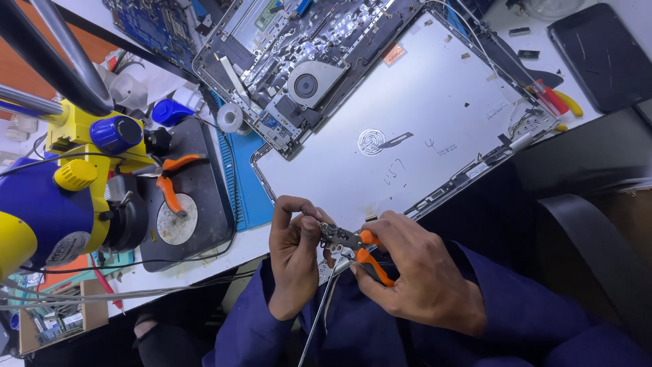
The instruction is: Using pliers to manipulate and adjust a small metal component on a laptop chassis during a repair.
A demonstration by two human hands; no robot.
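My right hand (418,275) grips a pair of orange-handled pliers (363,250), jaws pointing left. My left hand (293,255) pinches a small metal part (327,232) at the plier jaws, just off the near edge of a silver laptop lid (421,115). A thin cable (318,312) hangs down from between my hands over my blue sleeves. What exactly the small part is, I cannot tell.
An opened laptop base with a round fan (309,85) lies at the top. A second orange-handled tool (170,180) rests on a black stand base (193,204). A yellow and blue microscope (61,197) stands left. A red-and-yellow tool (557,100) and dark tablet (601,54) lie right.
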